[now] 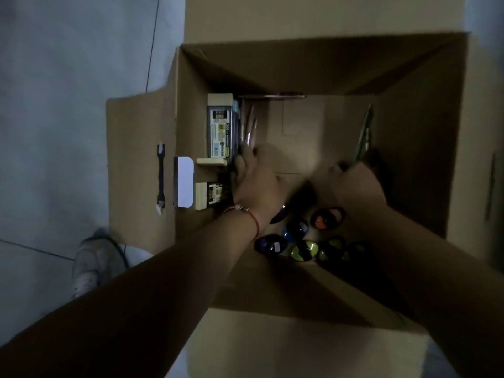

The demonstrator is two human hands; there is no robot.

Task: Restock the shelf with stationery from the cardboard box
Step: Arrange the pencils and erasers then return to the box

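The picture is dim and slightly soft, with a bluish cast on the floor (68, 77) at the left. Deep shadow fills the box (313, 66), darkest at its lower right. Both forearms at the bottom of the frame are nearly black. The left hand (256, 184) is a little motion-blurred. The wide lens bends straight edges near the frame's borders.

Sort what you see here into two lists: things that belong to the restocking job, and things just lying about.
Job:
cardboard box
boxed packs
slim packets
round coloured items
left hand
right hand

Lying about:
shoe
floor
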